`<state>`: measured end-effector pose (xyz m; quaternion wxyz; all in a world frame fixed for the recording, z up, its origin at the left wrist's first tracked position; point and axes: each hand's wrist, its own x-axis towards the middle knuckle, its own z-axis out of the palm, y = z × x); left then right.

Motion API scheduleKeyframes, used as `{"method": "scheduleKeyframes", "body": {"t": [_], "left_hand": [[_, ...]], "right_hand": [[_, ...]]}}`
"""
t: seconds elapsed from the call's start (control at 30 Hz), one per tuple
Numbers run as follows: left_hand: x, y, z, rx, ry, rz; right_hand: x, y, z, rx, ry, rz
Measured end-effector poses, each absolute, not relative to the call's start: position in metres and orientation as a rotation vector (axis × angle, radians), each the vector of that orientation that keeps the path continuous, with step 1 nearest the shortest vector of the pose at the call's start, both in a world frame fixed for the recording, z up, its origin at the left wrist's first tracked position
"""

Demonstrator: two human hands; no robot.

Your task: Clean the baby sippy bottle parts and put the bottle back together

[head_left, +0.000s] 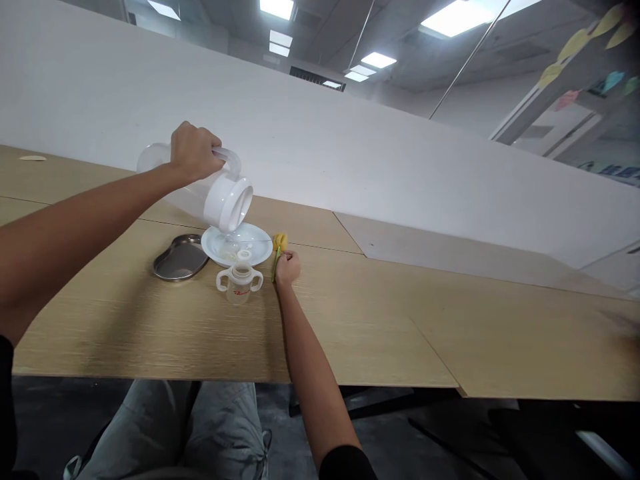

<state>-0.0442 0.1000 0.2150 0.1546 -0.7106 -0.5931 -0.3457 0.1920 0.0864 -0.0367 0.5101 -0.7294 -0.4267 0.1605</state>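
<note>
My left hand (195, 152) is closed around the handle of a clear plastic pitcher (187, 200) with a white lid. The pitcher is tipped to the right, its mouth low over a pale plate (260, 244). On the plate lie small clear and white pieces, too small to name. Just in front of it, a clear baby cup (239, 291) with two side handles and red print stands upright, its top open. My right hand (289, 268) is closed at the green stem of a yellow flower (280, 241), right of the plate. Its fingers are partly hidden.
A kidney-shaped metal tray (181, 259) lies left of the plate. The wooden table (360, 320) meets a white partition (310, 147) at the back. A small pale piece (33, 158) rests at the far left. My legs (220, 427) are below the table's front edge.
</note>
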Motion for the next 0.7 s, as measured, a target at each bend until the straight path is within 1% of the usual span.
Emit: {"method": "scheduleKeyframes", "body": {"t": [0.3,0.4,0.6,0.7], "left_hand": [[-0.05,0.113,0.183,-2.08,-1.644,-1.037],[-0.051,0.113,0.186,-2.072,-1.658,-0.985],[-0.047,0.094,0.208,-2.091,-1.744,-0.934],[-0.049,0.093,0.212,-2.141,-1.732,-1.0]], "right_hand": [[0.192,0.086,-0.035,-1.774,-1.031,0.38],[0.191,0.084,-0.033,-1.782,-1.03,0.389],[0.189,0.079,-0.026,-1.8,-1.025,0.402],[0.188,0.077,-0.025,-1.803,-1.025,0.404]]}}
